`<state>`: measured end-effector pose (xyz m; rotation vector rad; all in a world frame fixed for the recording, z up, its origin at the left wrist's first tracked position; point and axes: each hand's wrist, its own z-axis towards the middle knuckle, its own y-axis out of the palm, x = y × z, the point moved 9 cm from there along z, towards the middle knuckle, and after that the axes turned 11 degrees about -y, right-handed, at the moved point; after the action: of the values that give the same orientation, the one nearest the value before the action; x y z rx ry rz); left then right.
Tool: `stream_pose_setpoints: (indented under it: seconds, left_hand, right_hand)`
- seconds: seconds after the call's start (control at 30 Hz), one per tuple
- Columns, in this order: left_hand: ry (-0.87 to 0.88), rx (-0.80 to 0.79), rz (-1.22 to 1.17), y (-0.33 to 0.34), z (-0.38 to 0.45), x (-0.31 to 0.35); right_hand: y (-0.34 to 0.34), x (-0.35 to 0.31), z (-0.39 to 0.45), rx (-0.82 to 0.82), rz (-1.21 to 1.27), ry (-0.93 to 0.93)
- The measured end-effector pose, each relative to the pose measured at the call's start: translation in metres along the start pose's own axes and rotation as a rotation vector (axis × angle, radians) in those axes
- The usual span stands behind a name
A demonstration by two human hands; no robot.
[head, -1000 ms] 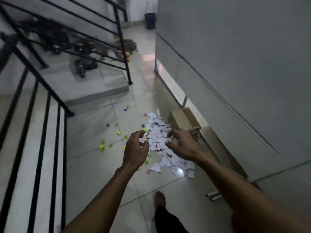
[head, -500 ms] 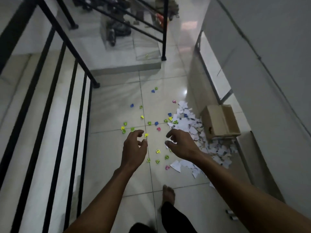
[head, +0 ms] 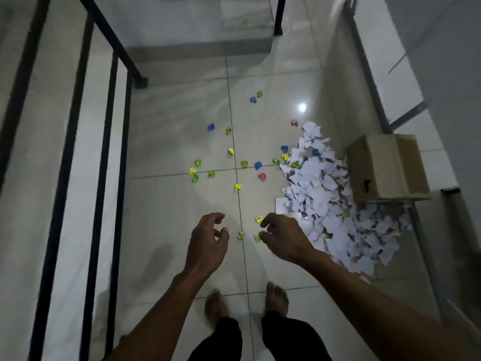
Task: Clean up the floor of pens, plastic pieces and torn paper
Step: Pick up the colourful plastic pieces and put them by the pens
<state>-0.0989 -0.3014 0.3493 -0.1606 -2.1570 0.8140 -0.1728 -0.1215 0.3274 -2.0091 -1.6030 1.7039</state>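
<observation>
A heap of torn white paper (head: 335,204) lies on the tiled floor at the right, against a cardboard box (head: 385,168). Small coloured plastic pieces are scattered over the tiles: a yellow one (head: 237,187), a pink one (head: 262,176), a blue one (head: 210,127) and several green ones. My left hand (head: 207,246) and my right hand (head: 283,239) hover above the floor with curled fingers apart, holding nothing. Two green pieces (head: 240,235) lie between the hands. No pens show in this view.
A black metal railing (head: 104,142) runs along the left. A raised step (head: 200,52) crosses the back. A grey wall (head: 429,74) borders the right. My bare feet (head: 277,299) stand on the tiles below the hands.
The view has tilted down and moved closer to the floor. Both feet now stand side by side. The hands stay empty, now over the near plastic pieces.
</observation>
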Motion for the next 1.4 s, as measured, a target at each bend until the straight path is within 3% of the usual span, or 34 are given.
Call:
stream_pose_setpoints:
  seconds: [0.3, 0.43, 0.53, 0.77, 0.97, 1.23, 1.4]
  left_hand:
    - [-0.045, -0.104, 0.127, 0.132, 0.125, -0.187]
    - [0.017, -0.178, 0.33, 0.191, 0.179, -0.271]
    - [0.16, -0.233, 0.56, 0.226, 0.212, -0.312]
    - [0.53, -0.381, 0.998, 0.29, 0.233, -0.349]
    - [0.576, -0.333, 0.952, 0.312, 0.231, -0.379]
    - [0.607, -0.246, 0.739, 0.301, 0.232, -0.361]
    - [0.403, -0.207, 0.702, 0.306, 0.254, -0.333]
  right_hand:
    - [0.169, 0.149, 0.102, -0.119, -0.055, 0.01]
    - [0.246, 0.212, 0.144, -0.293, -0.248, -0.061]
    - [0.289, 0.245, 0.176, -0.367, -0.389, -0.134]
    - [0.345, 0.269, 0.221, -0.403, -0.609, -0.447]
    - [0.377, 0.276, 0.225, -0.402, -0.694, -0.674]
    - [0.353, 0.276, 0.222, -0.3, -0.496, -0.564]
    - [0.314, 0.296, 0.211, -0.138, -0.369, -0.455]
